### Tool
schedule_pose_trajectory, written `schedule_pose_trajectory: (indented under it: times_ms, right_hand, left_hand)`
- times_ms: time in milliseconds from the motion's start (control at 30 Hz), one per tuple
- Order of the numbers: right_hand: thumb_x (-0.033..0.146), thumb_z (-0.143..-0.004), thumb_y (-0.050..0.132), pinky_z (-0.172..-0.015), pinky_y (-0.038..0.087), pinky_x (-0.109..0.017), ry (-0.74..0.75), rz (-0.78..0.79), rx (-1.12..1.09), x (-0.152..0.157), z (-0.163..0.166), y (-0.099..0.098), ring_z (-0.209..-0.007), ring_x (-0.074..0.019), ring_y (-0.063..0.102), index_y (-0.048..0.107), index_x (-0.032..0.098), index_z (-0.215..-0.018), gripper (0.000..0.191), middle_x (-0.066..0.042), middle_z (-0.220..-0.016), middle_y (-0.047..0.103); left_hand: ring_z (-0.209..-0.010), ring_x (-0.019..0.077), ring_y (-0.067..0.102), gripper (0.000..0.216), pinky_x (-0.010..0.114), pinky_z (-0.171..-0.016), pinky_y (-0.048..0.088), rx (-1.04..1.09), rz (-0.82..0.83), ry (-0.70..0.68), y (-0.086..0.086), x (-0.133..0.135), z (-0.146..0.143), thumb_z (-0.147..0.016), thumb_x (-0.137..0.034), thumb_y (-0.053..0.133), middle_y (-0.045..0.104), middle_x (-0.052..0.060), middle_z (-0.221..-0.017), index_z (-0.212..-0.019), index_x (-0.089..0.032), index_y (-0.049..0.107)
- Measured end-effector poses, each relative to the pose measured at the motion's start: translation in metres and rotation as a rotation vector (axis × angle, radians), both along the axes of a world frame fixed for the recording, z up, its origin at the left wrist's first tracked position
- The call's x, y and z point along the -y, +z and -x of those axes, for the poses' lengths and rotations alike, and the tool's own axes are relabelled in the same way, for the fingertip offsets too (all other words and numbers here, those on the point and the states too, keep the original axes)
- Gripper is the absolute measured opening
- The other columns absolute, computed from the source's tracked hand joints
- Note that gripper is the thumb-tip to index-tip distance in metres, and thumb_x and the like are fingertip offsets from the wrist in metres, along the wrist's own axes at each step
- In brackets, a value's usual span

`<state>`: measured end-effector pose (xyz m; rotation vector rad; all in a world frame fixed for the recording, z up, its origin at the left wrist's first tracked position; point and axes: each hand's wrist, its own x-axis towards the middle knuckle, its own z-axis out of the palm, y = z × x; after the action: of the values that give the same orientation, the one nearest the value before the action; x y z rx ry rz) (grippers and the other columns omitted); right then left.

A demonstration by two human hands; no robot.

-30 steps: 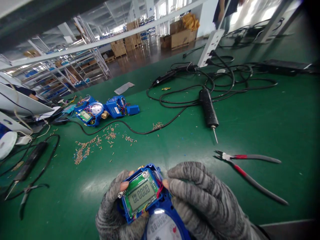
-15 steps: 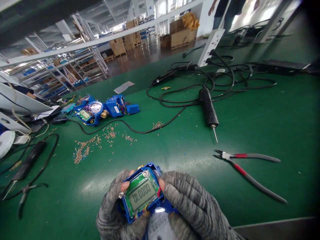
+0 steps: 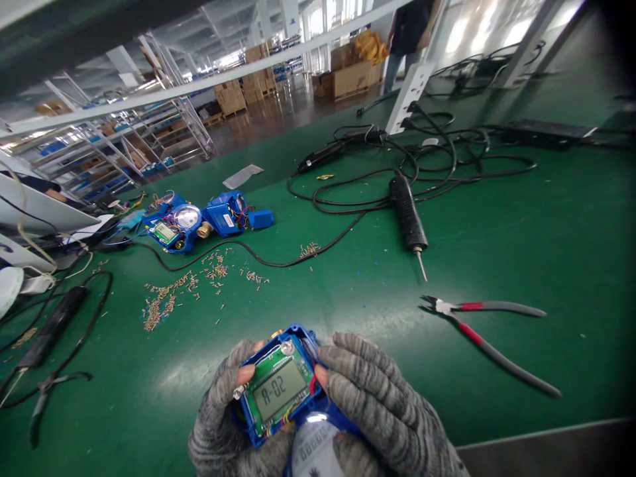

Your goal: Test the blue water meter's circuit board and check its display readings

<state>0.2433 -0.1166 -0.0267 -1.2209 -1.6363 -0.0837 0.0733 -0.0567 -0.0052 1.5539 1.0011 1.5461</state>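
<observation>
Both my hands wear grey knit gloves with bare fingertips. Between them is a blue water meter (image 3: 278,391) with an open top, a green circuit board and an LCD that reads "A-02". My left hand (image 3: 221,417) grips the meter's left side, thumb by a small metal pin. My right hand (image 3: 377,407) wraps the right side and lies over the round dial glass at the bottom edge of the view. The meter is just above the near edge of the green table (image 3: 497,265).
Red-handled pliers (image 3: 477,328) lie open at right. A black electric screwdriver (image 3: 407,215) with tangled cables and a white power strip (image 3: 405,99) lies behind. Small brass screws (image 3: 173,291) are scattered at left, near more blue meters (image 3: 199,218). Another screwdriver (image 3: 44,334) lies far left. A person (image 3: 410,33) stands far back.
The LCD reading changed from "UL0000" to "A-02". My right hand slid down over the dial glass. The view shifted slightly.
</observation>
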Motion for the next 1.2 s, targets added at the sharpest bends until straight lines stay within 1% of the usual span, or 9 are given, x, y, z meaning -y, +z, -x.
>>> schedule_pose_trajectory:
  times_ms: [133, 267, 500, 633, 733, 867, 1033, 1100, 1200]
  right_hand:
    - [0.038, -0.100, 0.042, -0.107, 0.047, -0.045, 0.049, 0.027, -0.089, 0.004, 0.004, -0.001, -0.125, -0.0256, 0.056, 0.049, 0.024, -0.140, 0.043, -0.008, -0.130, 0.064]
    - [0.032, -0.100, 0.043, -0.106, 0.048, -0.043, 0.070, 0.147, -0.164, 0.007, 0.006, 0.001, -0.124, -0.0249, 0.057, 0.048, 0.026, -0.141, 0.041, -0.007, -0.133, 0.061]
    - [0.036, -0.101, 0.041, -0.105, 0.049, -0.040, 0.032, -0.025, -0.126, 0.000, 0.004, -0.010, -0.123, -0.0238, 0.058, 0.048, 0.023, -0.141, 0.043, -0.008, -0.130, 0.063]
    - [0.036, -0.100, 0.042, -0.107, 0.048, -0.041, -0.006, 0.045, -0.129, 0.004, 0.004, -0.014, -0.126, -0.0240, 0.055, 0.051, 0.022, -0.138, 0.041, -0.007, -0.131, 0.063]
    - [0.037, -0.100, 0.042, -0.107, 0.047, -0.042, -0.019, 0.067, -0.117, 0.008, 0.007, -0.017, -0.129, -0.0247, 0.053, 0.052, 0.021, -0.136, 0.041, -0.008, -0.133, 0.061]
    - [0.041, -0.099, 0.042, -0.106, 0.048, -0.044, -0.042, 0.078, -0.135, 0.010, 0.011, -0.021, -0.129, -0.0256, 0.052, 0.050, 0.020, -0.137, 0.044, -0.009, -0.135, 0.059]
    - [0.039, -0.100, 0.040, -0.106, 0.047, -0.045, -0.072, 0.082, -0.141, 0.015, 0.014, -0.017, -0.132, -0.0266, 0.049, 0.045, 0.019, -0.142, 0.048, -0.012, -0.138, 0.055]
    - [0.039, -0.098, 0.042, -0.108, 0.045, -0.046, -0.070, 0.134, -0.137, 0.020, 0.016, -0.015, -0.133, -0.0286, 0.047, 0.041, 0.018, -0.146, 0.052, -0.013, -0.141, 0.052]
    - [0.046, -0.098, 0.043, -0.107, 0.045, -0.046, -0.063, 0.194, -0.142, 0.027, 0.022, -0.012, -0.135, -0.0302, 0.045, 0.033, 0.018, -0.150, 0.060, -0.014, -0.145, 0.048]
  left_hand:
    - [-0.108, 0.0274, 0.066, 0.044, 0.035, -0.081, 0.064, -0.071, -0.002, 0.010, 0.001, 0.000, 0.002, -0.067, -0.041, 0.084, 0.065, 0.008, -0.121, -0.105, -0.026, 0.067]
    - [-0.108, 0.0265, 0.067, 0.042, 0.035, -0.081, 0.063, -0.101, -0.018, 0.016, 0.002, 0.000, 0.002, -0.069, -0.043, 0.082, 0.066, 0.007, -0.121, -0.104, -0.026, 0.067]
    - [-0.108, 0.0264, 0.067, 0.045, 0.033, -0.083, 0.063, -0.101, 0.007, 0.001, 0.004, 0.000, 0.000, -0.068, -0.036, 0.084, 0.067, 0.006, -0.119, -0.109, -0.027, 0.067]
    - [-0.107, 0.0269, 0.068, 0.056, 0.035, -0.086, 0.062, -0.159, 0.075, -0.027, 0.004, 0.003, 0.004, -0.069, -0.037, 0.083, 0.067, 0.006, -0.122, -0.121, -0.029, 0.063]
    - [-0.115, 0.0270, 0.064, 0.060, 0.035, -0.097, 0.057, -0.220, 0.127, -0.029, 0.004, 0.004, 0.009, -0.069, -0.039, 0.082, 0.065, 0.007, -0.127, -0.125, -0.028, 0.062]
    - [-0.120, 0.0233, 0.061, 0.057, 0.029, -0.102, 0.052, -0.312, 0.188, -0.075, 0.007, 0.002, 0.013, -0.072, -0.039, 0.079, 0.063, 0.004, -0.131, -0.125, -0.030, 0.062]
    - [-0.130, 0.0236, 0.052, 0.051, 0.038, -0.119, 0.032, -0.466, 0.124, -0.122, 0.020, -0.004, 0.009, -0.076, -0.042, 0.075, 0.063, 0.002, -0.133, -0.125, -0.032, 0.063]
    - [-0.130, 0.0247, 0.053, 0.053, 0.039, -0.118, 0.035, -0.485, 0.142, -0.145, 0.023, -0.005, 0.008, -0.076, -0.046, 0.074, 0.062, 0.003, -0.134, -0.125, -0.031, 0.063]
    - [-0.129, 0.0285, 0.054, 0.067, 0.039, -0.114, 0.041, -0.455, 0.181, -0.186, 0.024, -0.003, 0.008, -0.071, -0.055, 0.076, 0.059, 0.008, -0.136, -0.130, -0.027, 0.061]
